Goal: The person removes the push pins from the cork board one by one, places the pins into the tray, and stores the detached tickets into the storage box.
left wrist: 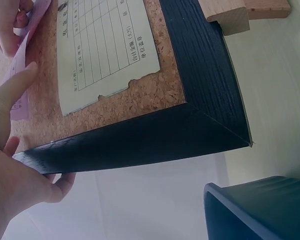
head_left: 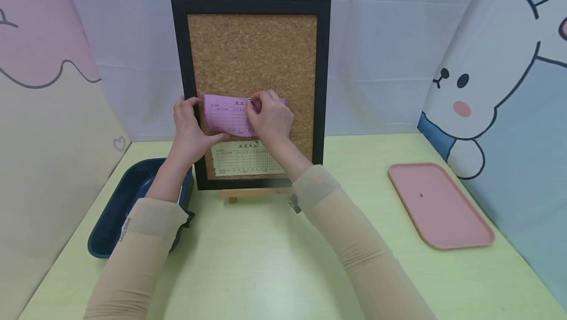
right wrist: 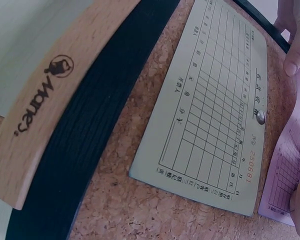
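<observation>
A black-framed corkboard (head_left: 254,54) stands upright on a wooden easel. My left hand (head_left: 189,125) holds its left edge, fingers behind the frame and thumb in front, the thumb tip by the lower edge of a purple receipt slip (head_left: 227,115). At the slip's top edge my right hand (head_left: 272,115) pinches a small silver thumbtack (head_left: 249,100) against the paper; the hand hides the slip's right part. The purple slip bows away from the cork in the left wrist view. Below it, a pale yellow-green receipt slip (right wrist: 205,110) hangs by a silver thumbtack (right wrist: 261,117).
A dark blue bin (head_left: 104,226) stands at the left, partly behind the left forearm. A pink tray (head_left: 447,211) lies at the right with one small tack (head_left: 421,195) on it. The easel's wooden ledge (head_left: 252,192) runs under the frame.
</observation>
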### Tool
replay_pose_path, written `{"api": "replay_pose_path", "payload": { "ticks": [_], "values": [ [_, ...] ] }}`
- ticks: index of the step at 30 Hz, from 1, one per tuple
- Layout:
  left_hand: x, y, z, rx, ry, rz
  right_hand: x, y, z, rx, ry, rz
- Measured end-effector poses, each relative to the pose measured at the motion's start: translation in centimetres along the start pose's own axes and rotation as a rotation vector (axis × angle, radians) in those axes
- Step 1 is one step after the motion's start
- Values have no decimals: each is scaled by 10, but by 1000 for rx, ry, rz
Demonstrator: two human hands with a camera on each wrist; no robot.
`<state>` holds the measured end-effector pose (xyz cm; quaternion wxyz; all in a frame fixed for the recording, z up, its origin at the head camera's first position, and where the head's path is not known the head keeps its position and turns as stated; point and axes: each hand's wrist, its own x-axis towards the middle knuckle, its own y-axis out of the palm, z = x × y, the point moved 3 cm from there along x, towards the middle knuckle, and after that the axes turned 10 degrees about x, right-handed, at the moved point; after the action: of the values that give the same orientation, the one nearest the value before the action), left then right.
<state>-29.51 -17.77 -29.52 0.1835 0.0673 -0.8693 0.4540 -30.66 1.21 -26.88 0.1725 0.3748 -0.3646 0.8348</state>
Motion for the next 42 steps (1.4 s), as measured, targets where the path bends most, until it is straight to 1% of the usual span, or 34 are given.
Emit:
{"api": "replay_pose_path", "payload": {
  "ticks": [4,6,11,14,16,19,23,29,32,42],
  "values": [
    [-3,1,0,-34,-28,72,-1,0,2,-3,9,-8],
    [-3,1,-1,-50,-24,96,-1,0,2,2,10,-14],
    [-4,0,0,-90,-14,115,-1,0,2,4,8,-28],
    [-4,0,2,-120,-24,99,0,1,3,-20,-2,-36],
    [-3,0,5,-133,-38,71,0,2,3,-35,-11,-39],
    [-2,0,9,-132,-57,21,1,3,3,-51,-21,-34],
    [-1,0,11,-133,-70,-20,1,3,4,-90,-36,-22],
    [-1,-1,9,-136,-97,-28,2,2,7,-152,-68,-2],
    [-1,-1,8,-136,-97,-30,2,2,8,-167,-86,3],
    [-1,-2,6,-151,-112,-28,5,2,8,-156,-154,3]
  ]
}}
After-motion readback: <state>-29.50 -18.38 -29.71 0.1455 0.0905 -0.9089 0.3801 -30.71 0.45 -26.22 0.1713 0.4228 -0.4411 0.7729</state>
